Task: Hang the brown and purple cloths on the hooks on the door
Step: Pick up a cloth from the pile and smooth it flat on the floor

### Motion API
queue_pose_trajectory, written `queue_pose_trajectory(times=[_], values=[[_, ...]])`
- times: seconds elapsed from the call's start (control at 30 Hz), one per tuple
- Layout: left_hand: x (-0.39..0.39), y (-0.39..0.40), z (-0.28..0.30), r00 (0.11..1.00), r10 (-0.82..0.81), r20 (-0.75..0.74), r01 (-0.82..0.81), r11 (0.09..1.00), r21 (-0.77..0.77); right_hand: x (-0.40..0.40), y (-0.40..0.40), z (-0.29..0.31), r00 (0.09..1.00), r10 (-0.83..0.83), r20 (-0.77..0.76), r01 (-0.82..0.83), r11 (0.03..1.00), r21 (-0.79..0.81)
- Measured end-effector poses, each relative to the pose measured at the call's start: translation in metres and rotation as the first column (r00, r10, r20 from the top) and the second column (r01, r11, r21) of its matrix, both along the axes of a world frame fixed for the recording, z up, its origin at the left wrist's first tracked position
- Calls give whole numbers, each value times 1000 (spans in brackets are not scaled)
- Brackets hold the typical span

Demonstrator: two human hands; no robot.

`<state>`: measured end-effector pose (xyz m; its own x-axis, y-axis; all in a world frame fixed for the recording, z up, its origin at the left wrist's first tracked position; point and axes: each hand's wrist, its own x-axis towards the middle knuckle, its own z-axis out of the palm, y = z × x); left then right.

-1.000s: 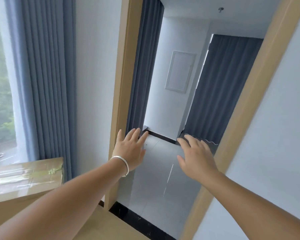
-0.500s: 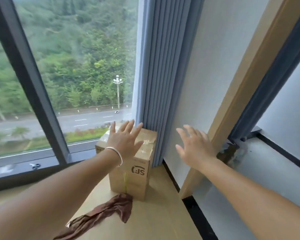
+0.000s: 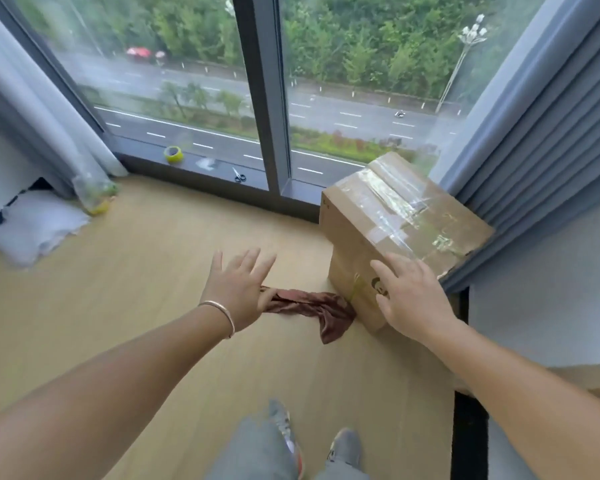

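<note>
Crumpled brown cloth (image 3: 312, 304), thin with a faint sheen, on the pale matt wood-look floor (image 3: 136, 278); beside it a brown cardboard box (image 3: 357, 237) under glossy clear tape; pleated blue-grey fabric curtain (image 3: 548, 133).

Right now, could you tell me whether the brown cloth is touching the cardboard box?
Touching: the head view shows the brown cloth on the floor with its right end bunched against the cardboard box's base.
</note>
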<state>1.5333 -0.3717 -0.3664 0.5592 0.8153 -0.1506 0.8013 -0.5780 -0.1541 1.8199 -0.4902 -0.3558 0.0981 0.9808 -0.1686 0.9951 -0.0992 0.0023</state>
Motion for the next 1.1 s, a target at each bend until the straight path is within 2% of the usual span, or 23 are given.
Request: queue_pose_trajectory(times=[0.1,0.4,0.53,0.67,0.8,0.97,1.1], values=[[-2,-1,-40,998,63,0,-63,994,-86,-2,14,-39,997,80,13,-79,992,-98],[-36,3,-172,981,167,-102,-193,909,-370,-20,70,-153,987,161,25,-142,926,-350],[-31,14,-232,995,39,-90,-76,886,-458,-18,87,-214,969,233,88,-168,871,-461],[-6,17,-310,994,-110,-28,81,859,-506,-9,99,-299,925,353,141,-212,788,-579],[32,4,-405,996,-91,5,78,822,-565,-1,108,-394,907,395,144,-223,742,-632],[83,-11,-540,998,-55,29,61,782,-620,20,127,-524,880,455,136,-299,753,-586],[124,-20,-660,997,-10,78,58,769,-636,41,137,-637,836,533,130,-369,721,-587]])
